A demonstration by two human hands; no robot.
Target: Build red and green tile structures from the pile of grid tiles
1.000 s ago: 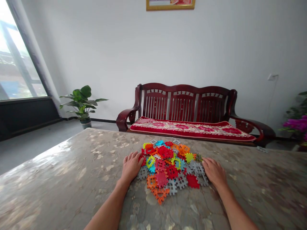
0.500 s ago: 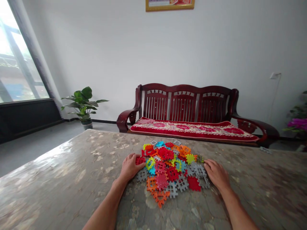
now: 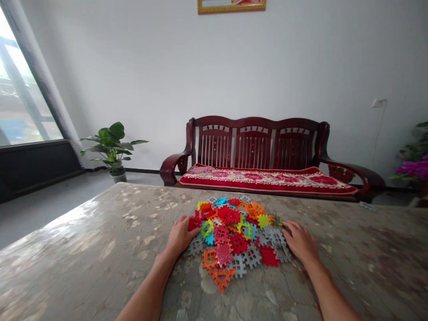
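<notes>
Where the two forearms reach over the patterned counter, the hands frame a low heap of flat, toothed plastic pieces lying at the middle of its surface. The left hand is at the left margin of the heap, its fingers behind and its thumb in front of a red piece; whether it grips this piece cannot be told. Just in front of that thumb lies a grey windowed piece. The right hand is at the opposite margin, loosely bent and holding nothing visible, its fingertips next to several grey pieces; contact with them cannot be determined. Red, orange, grey, blue and yellow-green pieces overlap at varied angles. An orange triangular piece forms the near tip, and a solid red square lies flat at the near right edge. Well apart, a single grey piece rests near the counter's far edge. Beyond stands a dark wooden bench with a red patterned runner along its seat; a potted plant stands to its left, and a gilt-framed picture hangs above.
</notes>
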